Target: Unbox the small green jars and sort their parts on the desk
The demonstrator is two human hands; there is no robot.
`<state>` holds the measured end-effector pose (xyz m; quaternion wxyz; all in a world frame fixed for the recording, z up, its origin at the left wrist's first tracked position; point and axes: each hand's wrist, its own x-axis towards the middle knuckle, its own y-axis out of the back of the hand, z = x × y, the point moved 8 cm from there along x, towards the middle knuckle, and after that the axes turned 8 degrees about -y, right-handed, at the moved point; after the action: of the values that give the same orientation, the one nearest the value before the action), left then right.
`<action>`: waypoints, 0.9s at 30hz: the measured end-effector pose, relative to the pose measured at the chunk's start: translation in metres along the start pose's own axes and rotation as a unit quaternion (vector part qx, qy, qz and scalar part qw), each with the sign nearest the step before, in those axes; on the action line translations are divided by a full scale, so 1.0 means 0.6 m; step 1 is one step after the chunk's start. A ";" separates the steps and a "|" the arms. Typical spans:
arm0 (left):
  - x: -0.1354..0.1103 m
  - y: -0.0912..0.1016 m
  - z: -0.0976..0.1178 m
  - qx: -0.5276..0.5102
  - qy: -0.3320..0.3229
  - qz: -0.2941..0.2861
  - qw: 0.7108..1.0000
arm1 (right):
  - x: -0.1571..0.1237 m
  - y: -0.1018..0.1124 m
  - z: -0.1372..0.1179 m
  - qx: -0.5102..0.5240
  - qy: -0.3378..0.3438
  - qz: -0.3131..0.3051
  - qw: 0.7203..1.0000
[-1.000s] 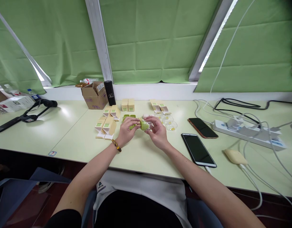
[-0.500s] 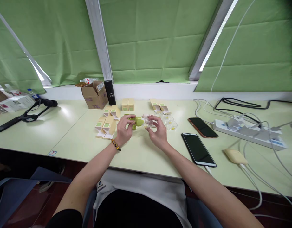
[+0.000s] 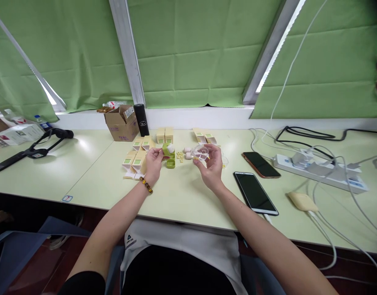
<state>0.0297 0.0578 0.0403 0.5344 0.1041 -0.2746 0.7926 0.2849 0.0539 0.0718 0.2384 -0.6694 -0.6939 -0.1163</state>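
Note:
My left hand [image 3: 153, 164] is closed, pinching a small green plastic case [image 3: 166, 150] with a white part at its right end. In the fingers of my right hand [image 3: 213, 166] is a clear plastic dome-shaped shell [image 3: 200, 153], held apart from the case. Just below the left fingers, more green cases [image 3: 170, 164] rest on the table. Several tiny yellow pieces [image 3: 179, 157] lie between the hands. Beside the clear shell are small pale pink-white cylinders [image 3: 187, 155]. Other clear shells [image 3: 225, 162] are partly hidden behind my right hand.
Small cream boxes [image 3: 139, 159] with green labels stand left of my hands, with others farther back. A cardboard box [image 3: 122, 123] and a black bottle [image 3: 141, 119] stand by the wall. Two phones [image 3: 256, 192], a power strip [image 3: 320, 174] and cables lie at right.
My hands have moved apart, separating the green case from the clear shell. The case is now tilted, and the tiny yellow pieces between the hands have come into view.

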 end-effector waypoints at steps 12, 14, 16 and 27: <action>-0.001 -0.002 -0.016 -0.047 0.057 0.006 0.997 | 0.031 0.009 0.014 0.177 -0.172 -0.073 0.966; -0.001 -0.003 -0.015 -0.046 0.059 0.002 0.997 | 0.042 0.025 0.014 0.150 -0.162 -0.055 0.974; -0.002 -0.005 -0.013 -0.044 0.057 -0.006 0.997 | 0.056 0.053 0.006 0.079 -0.122 -0.006 0.989; -0.002 -0.009 -0.013 -0.066 0.052 -0.010 0.996 | 0.086 0.105 0.002 -0.507 -0.021 -0.057 0.860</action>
<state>0.0359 0.0623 0.0350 0.5617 0.0296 -0.2969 0.7717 0.3474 0.1047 0.0859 -0.1558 -0.6593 -0.5809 -0.4512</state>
